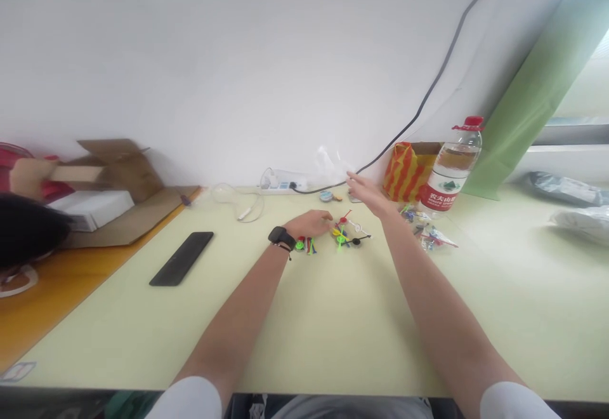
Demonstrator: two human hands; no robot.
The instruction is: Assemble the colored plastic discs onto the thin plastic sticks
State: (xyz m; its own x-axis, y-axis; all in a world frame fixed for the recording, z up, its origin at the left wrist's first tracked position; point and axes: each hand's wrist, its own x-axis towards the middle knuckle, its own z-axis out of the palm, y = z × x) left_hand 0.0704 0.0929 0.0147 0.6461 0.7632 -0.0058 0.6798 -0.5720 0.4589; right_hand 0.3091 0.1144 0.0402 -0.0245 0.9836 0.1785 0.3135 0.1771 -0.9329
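Observation:
My left hand [311, 223], with a black watch [282, 237] on its wrist, is low over the table with its fingers curled. Its fingertips are beside a loose group of small plastic pieces [341, 236] in red, yellow, green, white and black; what they hold, if anything, is hidden. More small coloured pieces [307, 246] lie just below the left wrist. My right hand [370, 194] reaches farther back, fingers stretched out and holding nothing. Just beyond its fingertips is a crumpled clear plastic bag [329, 164], against the white wall; whether they touch I cannot tell.
A water bottle [450, 168], a red-and-yellow striped bag [403, 172] and small plastic packets [432, 236] are right. A power strip [283, 184] lies at the back, a black flat slab [182, 258] to the left. Another person [31, 232] is beside an open cardboard box [126, 168] at far left.

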